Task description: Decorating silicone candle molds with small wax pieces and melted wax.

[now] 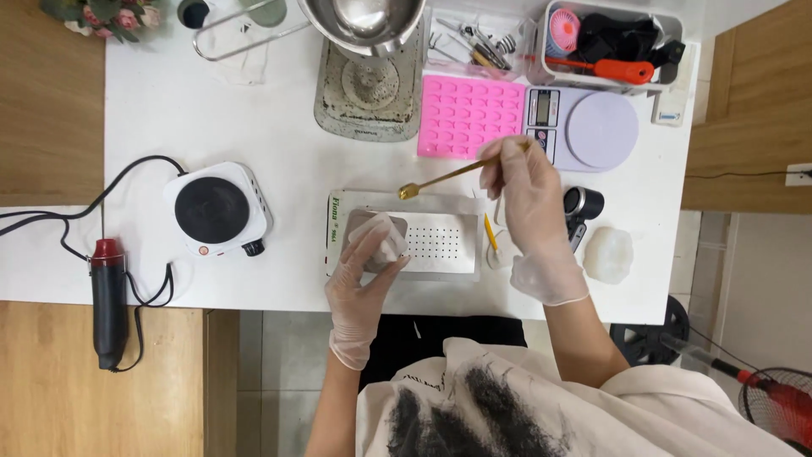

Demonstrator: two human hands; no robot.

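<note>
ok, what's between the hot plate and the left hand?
Head view: only bare white table between the hot plate and the left hand.

A rectangular white card or packet with a green printed strip along its left edge (335, 228) lies flat near the front of the white table, under a pale perforated sheet. Farther back and to the right, a lilac kitchen scale carries a small grey rectangular screen (542, 103) on its left panel, with buttons below it. At the far right edge of the table a small white box with a blue label (669, 110) stands beside a white storage bin.
</note>
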